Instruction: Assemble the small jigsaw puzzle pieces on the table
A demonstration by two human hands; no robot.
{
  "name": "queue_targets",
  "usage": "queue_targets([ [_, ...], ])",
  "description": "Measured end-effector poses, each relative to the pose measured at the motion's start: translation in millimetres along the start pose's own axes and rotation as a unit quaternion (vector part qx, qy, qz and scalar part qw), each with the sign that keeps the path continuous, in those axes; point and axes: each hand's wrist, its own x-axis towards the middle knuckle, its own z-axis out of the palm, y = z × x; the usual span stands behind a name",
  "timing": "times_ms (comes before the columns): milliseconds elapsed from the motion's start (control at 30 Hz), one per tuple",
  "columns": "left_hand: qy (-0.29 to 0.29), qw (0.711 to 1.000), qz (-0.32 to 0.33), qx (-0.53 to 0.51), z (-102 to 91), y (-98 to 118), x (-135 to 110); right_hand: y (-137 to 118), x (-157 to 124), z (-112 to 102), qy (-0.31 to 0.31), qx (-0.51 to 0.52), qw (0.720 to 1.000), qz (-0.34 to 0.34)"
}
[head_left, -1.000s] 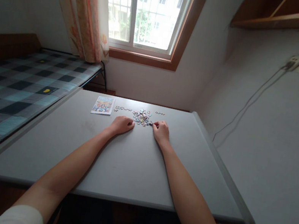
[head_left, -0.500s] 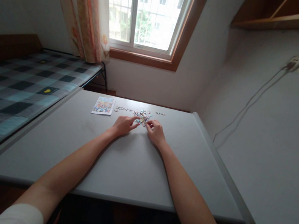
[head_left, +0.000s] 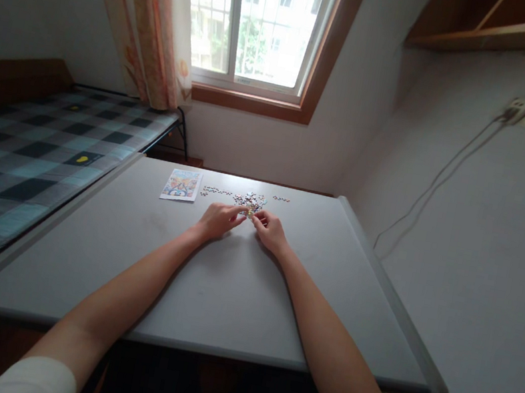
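A loose pile of small jigsaw pieces (head_left: pixel 250 200) lies on the far part of the white table (head_left: pixel 226 285). My left hand (head_left: pixel 218 219) rests at the near left of the pile, thumb and forefinger apart, the forefinger stretched over the nearest pieces. From the right, my right hand (head_left: pixel 269 229) pinches a small yellowish jigsaw piece (head_left: pixel 250 213) at its fingertips, close to the left fingertips. Whether the left forefinger touches that piece is hard to see. A printed picture sheet (head_left: pixel 182 186) lies flat to the left of the hands.
A row of jigsaw pieces (head_left: pixel 217 191) lies left of the pile, and a short row of pieces (head_left: pixel 281 199) to its right. A bed with a checked cover (head_left: pixel 49 138) stands left of the table. The wall (head_left: pixel 474 261) rises on the right.
My right hand has shifted slightly left, bringing its fingertips nearer to the left ones. My left forefinger has stretched a little further right over the pieces.
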Motion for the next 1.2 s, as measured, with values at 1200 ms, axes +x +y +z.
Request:
queue_targets([
  [1200, 0.048, 0.998, 0.034, 0.006, -1.1, -0.6, 1.1, 2.0, -3.3, 5.0, -0.027, 0.032, 0.997, -0.058],
])
